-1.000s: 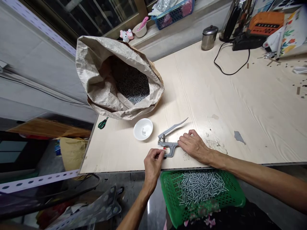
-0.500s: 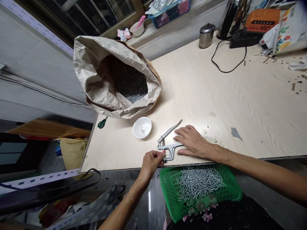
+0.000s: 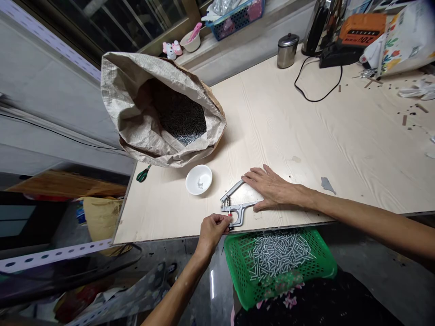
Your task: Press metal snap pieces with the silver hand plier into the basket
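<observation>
A pair of silver snap-fastener pliers (image 3: 240,213) lies on the table near its front edge, handles spread apart, with a spring and a red piece at the head. My right hand (image 3: 270,186) grips the handles, fingers over the upper one and thumb at the lower. At the jaws, my left hand (image 3: 215,228) is closed in a pinch; whatever is between its fingertips is hidden. Just behind the pliers stands a white bowl (image 3: 190,184) with a few small metal pieces in it. Below the table edge, a green basket (image 3: 234,271) holds many silver screws (image 3: 280,253).
A large woven sack (image 3: 115,90) of dark screws stands open at the back left. Green-handled scissors (image 3: 142,174) lie near the left edge. Farther back are a metal canister (image 3: 287,52), a black cable (image 3: 316,100) and an orange battery (image 3: 363,29).
My right hand has closed onto the pliers' handles, its fingers now over the upper one. My left hand stays pinched at the jaws. The view has shifted slightly.
</observation>
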Tool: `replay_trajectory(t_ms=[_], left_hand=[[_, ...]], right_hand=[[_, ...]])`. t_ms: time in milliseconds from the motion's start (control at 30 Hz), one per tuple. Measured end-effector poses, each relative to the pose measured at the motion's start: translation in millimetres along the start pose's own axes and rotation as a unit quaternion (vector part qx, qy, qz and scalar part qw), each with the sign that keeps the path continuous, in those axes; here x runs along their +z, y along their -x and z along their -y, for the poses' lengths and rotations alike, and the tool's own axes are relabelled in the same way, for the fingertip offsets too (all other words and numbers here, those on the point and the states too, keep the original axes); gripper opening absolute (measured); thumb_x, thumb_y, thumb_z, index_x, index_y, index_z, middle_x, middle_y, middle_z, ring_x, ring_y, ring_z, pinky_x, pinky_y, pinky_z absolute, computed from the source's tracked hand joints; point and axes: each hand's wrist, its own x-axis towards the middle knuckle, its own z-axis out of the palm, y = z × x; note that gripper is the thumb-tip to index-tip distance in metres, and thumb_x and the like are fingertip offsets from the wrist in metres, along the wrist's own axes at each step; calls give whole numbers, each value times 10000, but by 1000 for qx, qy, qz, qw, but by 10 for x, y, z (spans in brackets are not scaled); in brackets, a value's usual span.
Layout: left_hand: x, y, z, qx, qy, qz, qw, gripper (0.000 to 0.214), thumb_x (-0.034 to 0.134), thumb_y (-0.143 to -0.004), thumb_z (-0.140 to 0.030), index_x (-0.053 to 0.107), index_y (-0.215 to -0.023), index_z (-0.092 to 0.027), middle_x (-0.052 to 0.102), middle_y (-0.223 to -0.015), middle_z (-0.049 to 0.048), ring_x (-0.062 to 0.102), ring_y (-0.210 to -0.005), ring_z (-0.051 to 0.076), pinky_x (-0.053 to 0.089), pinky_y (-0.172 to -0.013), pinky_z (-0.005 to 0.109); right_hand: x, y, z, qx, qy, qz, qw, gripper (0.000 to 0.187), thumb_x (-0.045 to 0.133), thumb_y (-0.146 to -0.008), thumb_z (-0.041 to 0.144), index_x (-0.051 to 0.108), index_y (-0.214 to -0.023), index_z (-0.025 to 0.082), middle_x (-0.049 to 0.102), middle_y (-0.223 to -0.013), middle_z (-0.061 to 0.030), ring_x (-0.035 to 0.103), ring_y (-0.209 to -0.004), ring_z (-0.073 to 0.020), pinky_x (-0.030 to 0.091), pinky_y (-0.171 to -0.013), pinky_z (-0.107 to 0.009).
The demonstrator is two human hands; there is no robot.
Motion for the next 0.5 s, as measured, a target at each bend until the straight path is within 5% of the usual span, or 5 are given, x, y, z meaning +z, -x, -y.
replay_trajectory(t_ms=[300,433,500], left_hand=[[-25,48,50,50,-100,-10,994,390,625,-691,-522,662,-694,-135,618,-590,30,580,-544,168,465,-576,301],[28,101,-42,226,-273,-126,927,344,580,-808,-446,644,-948,-138,639,-967,123,616,-859,247,505,-761,397],[96,51,-144,329,-325,-116,879,426,618,-810,-388,555,-1161,-156,576,-1196,152,541,-1095,290,475,-890,458]], right_hand=[[9,57,86,-6,-3,-19,1000,507,721,-757,416,515,-1144,161,557,-1059,-99,463,-942,-254,369,-832,-404],[27,67,130,7,-13,-12,1000,454,724,-770,380,528,-1119,165,562,-1047,-94,469,-955,-254,383,-802,-386],[42,63,154,15,-11,-8,1000,473,737,-760,369,528,-1126,154,562,-1056,-100,470,-962,-258,394,-792,-388]])
